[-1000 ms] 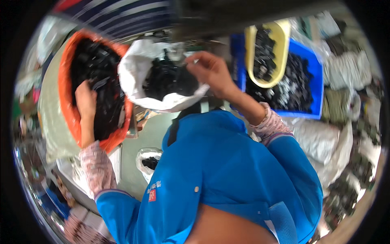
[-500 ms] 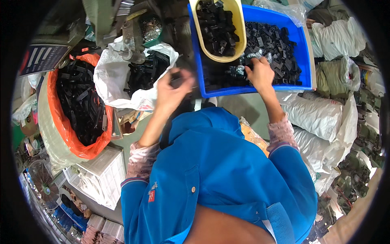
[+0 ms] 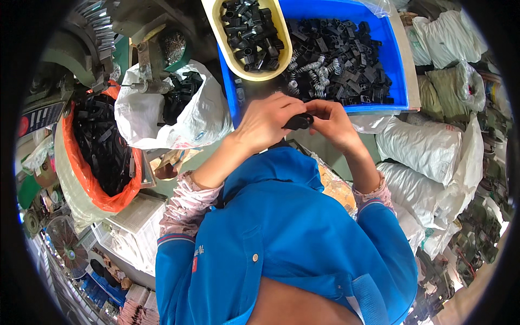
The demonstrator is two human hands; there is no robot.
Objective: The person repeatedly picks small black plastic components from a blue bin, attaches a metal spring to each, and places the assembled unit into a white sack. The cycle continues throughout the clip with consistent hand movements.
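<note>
My left hand (image 3: 266, 120) is closed around a small black plastic part (image 3: 297, 122) with a rounded end, in front of my body. My right hand (image 3: 335, 125) meets it from the right, its thumb and fingers pinched at the part's end; whatever lies between those fingertips is hidden. Just beyond my hands stands a blue bin (image 3: 400, 59) holding many small black plastic pieces (image 3: 352, 67), with several metal coil springs (image 3: 319, 73) lying on top. A yellow tub (image 3: 287, 40) filled with black tubular pieces rests over the bin's left side.
To the left, a white sack (image 3: 138, 116) with black parts hangs open beneath a machine (image 3: 142, 67). Beside it stands a sack with an orange liner (image 3: 70, 146), full of black parts. White sacks (image 3: 422, 146) are piled on the right. A fan (image 3: 66, 244) stands at lower left.
My left hand has come right from beside the white sack with the black part. My right hand has left the springs in the blue bin and moved toward me, meeting the left.
</note>
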